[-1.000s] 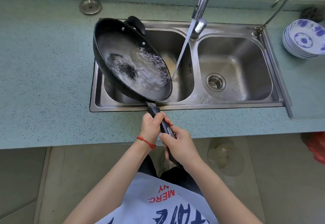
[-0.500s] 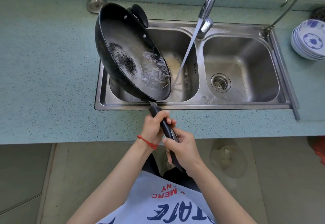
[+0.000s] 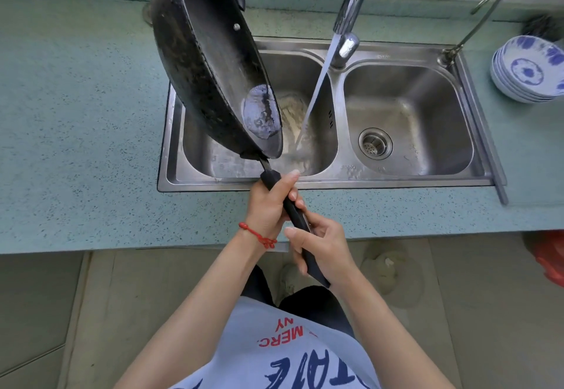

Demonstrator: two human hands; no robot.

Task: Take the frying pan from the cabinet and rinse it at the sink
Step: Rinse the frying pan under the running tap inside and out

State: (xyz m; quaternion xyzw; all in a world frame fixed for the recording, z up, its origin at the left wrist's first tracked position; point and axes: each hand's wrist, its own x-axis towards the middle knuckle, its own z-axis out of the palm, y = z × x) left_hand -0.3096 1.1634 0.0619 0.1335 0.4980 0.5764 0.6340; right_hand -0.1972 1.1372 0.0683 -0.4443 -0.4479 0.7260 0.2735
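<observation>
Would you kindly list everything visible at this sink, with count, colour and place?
frying pan: one, black, tilted steeply over the left basin
water pool: one, greyish, at the pan's low edge
sink: one, steel, two basins
tap: one, chrome, running into the left basin
small tap: one, chrome, right corner
bowls: one stack, blue-white, right counter
counter: one, teal
left hand: grip on the handle, red wrist cord
right hand: grip lower on the handle

Speckled teal countertop [image 3: 76, 120] with a double-basin steel sink [image 3: 403, 179] set into it, a stack of blue-and-white bowls [image 3: 529, 70] on its far right and a dark scrubber-like clump [image 3: 538, 25] just behind them.
</observation>
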